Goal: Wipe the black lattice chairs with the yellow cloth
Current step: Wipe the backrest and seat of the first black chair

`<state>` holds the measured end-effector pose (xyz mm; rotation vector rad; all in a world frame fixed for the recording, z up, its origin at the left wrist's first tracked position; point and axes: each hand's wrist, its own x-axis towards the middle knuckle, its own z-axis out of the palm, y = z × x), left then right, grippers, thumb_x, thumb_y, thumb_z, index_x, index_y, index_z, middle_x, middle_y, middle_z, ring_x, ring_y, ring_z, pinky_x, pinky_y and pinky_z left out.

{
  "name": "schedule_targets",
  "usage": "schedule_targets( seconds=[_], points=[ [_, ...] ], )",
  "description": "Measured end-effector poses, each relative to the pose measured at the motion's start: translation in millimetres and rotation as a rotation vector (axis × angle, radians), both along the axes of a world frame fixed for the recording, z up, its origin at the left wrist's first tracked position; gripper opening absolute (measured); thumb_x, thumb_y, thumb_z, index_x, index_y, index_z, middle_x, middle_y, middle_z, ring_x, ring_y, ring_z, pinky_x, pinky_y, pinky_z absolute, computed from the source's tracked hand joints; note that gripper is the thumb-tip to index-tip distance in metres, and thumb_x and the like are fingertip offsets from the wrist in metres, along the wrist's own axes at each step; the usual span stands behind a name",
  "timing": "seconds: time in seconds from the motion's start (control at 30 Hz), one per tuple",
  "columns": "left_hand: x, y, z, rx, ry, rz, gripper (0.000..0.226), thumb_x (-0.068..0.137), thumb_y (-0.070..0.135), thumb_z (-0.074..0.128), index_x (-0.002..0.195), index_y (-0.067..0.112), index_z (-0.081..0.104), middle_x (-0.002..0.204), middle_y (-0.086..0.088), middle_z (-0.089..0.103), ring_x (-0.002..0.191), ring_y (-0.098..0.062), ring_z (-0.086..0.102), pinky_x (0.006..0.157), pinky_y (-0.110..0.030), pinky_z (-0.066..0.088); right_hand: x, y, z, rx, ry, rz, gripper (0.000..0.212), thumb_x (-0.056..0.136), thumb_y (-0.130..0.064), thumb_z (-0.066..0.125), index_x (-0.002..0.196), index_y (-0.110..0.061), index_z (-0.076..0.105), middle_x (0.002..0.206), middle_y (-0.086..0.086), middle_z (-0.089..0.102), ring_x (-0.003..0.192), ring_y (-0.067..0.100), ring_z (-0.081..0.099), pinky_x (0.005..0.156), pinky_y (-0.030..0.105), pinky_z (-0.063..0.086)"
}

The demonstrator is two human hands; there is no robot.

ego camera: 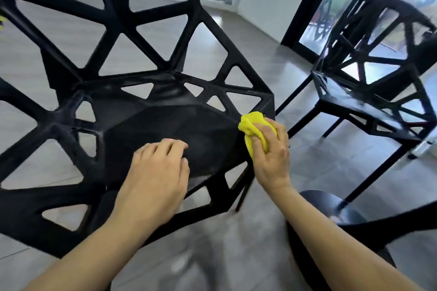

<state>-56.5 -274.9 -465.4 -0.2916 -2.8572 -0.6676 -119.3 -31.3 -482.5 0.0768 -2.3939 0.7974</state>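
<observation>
I'm gripping the bunched yellow cloth (251, 132) in my right hand (272, 149) at the near black lattice plastic chair (165, 111) seat's right edge; left hand (158, 168) resting relaxed, empty, on seat. Risk: cloth snagging in lattice gaps, chair sliding w/ pressure.

the near chair (146, 92) stands right in front of you, your left hand (156, 172) resting on the front of its seat. your right hand (272, 156) presses the cloth (250, 125) against the seat's right edge. a second chair (378, 92) stands to the right, farther back, on the floor (295, 160).
</observation>
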Motion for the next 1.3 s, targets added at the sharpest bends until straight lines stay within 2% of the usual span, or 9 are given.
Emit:
schedule_targets(
  seconds=[0.17,0.3,0.43,0.57,0.73,0.9,1.1,1.2,1.3],
  points=[
    [-2,-1,-2,0.041,-0.056,0.007,0.04,0.089,0.026,0.044,0.127,0.016,0.052,0.123,-0.003,0.058,0.105,-0.028,0.056,0.094,-0.047,0.047,69,-74,-37,0.096,0.231,0.441,0.037,0.099,-0.027,0.052,0.133,-0.016,0.061,0.147,0.008,0.045,0.135,0.032,0.045,0.11,0.045,0.037],
    [2,-3,-7,0.05,0.012,0.049,0.042,0.082,0.009,0.056,0.124,0.011,0.052,0.112,-0.008,0.06,0.098,-0.03,0.055,0.08,-0.042,0.049,66,-71,-35,0.184,0.28,0.572,0.04,0.095,-0.026,0.057,0.132,-0.014,0.062,0.142,0.014,0.048,0.135,0.033,0.047,0.109,0.046,0.04],
    [-1,4,-6,0.004,0.054,0.082,0.03,0.097,0.015,0.042,0.118,0.016,0.063,0.115,0.0,0.065,0.106,-0.023,0.061,0.086,-0.037,0.049,21,-7,-21,0.088,0.145,0.279,0.037,0.096,-0.027,0.053,0.124,-0.01,0.069,0.135,0.013,0.055,0.127,0.027,0.053,0.104,0.045,0.045],
    [-1,3,-4,-0.156,-0.01,0.033,0.052,0.094,0.04,0.031,0.128,0.022,0.066,0.134,0.002,0.063,0.127,-0.024,0.058,0.102,-0.044,0.048,-16,12,0,-0.053,-0.047,-0.01,0.033,0.091,-0.028,0.057,0.121,-0.021,0.069,0.133,-0.001,0.054,0.123,0.02,0.051,0.1,0.047,0.046],
    [-8,8,-2,-0.211,-0.047,0.083,0.053,0.09,0.042,0.034,0.123,0.023,0.071,0.129,-0.002,0.068,0.118,-0.03,0.065,0.1,-0.05,0.048,-19,-23,7,0.27,-0.087,0.624,0.03,0.091,-0.035,0.061,0.121,-0.041,0.064,0.139,-0.016,0.049,0.128,0.007,0.049,0.106,0.025,0.039],
    [-7,6,1,-0.197,-0.084,0.064,0.05,0.09,0.044,0.035,0.124,0.031,0.07,0.127,0.004,0.068,0.118,-0.025,0.065,0.1,-0.042,0.038,-102,-18,38,0.616,-0.207,0.32,0.036,0.099,-0.035,0.055,0.135,-0.032,0.058,0.148,-0.001,0.04,0.132,0.021,0.041,0.112,0.031,0.03],
    [-28,-25,12,-0.264,-0.199,0.107,0.049,0.081,0.055,0.04,0.104,0.03,0.075,0.106,0.0,0.073,0.093,-0.027,0.071,0.073,-0.045,0.059,-98,-69,14,0.472,-0.32,0.831,0.04,0.096,-0.051,0.048,0.136,-0.051,0.048,0.15,-0.024,0.031,0.139,-0.002,0.033,0.111,0.02,0.032],
    [-33,-37,4,-0.256,-0.227,0.238,0.057,0.079,0.058,0.039,0.11,0.03,0.077,0.116,-0.009,0.073,0.103,-0.035,0.071,0.088,-0.053,0.057,-149,-96,9,0.538,-0.238,0.735,0.038,0.1,-0.048,0.048,0.138,-0.047,0.049,0.152,-0.014,0.033,0.137,0.01,0.038,0.108,0.036,0.041],
    [-39,-36,-8,-0.23,-0.203,0.217,0.058,0.076,0.058,0.041,0.114,0.032,0.076,0.121,-0.01,0.071,0.109,-0.036,0.069,0.097,-0.053,0.035,-203,-140,5,0.58,-0.189,0.48,0.041,0.103,-0.037,0.048,0.142,-0.026,0.051,0.146,0.009,0.042,0.131,0.031,0.043,0.108,0.041,0.034]
  ],
)
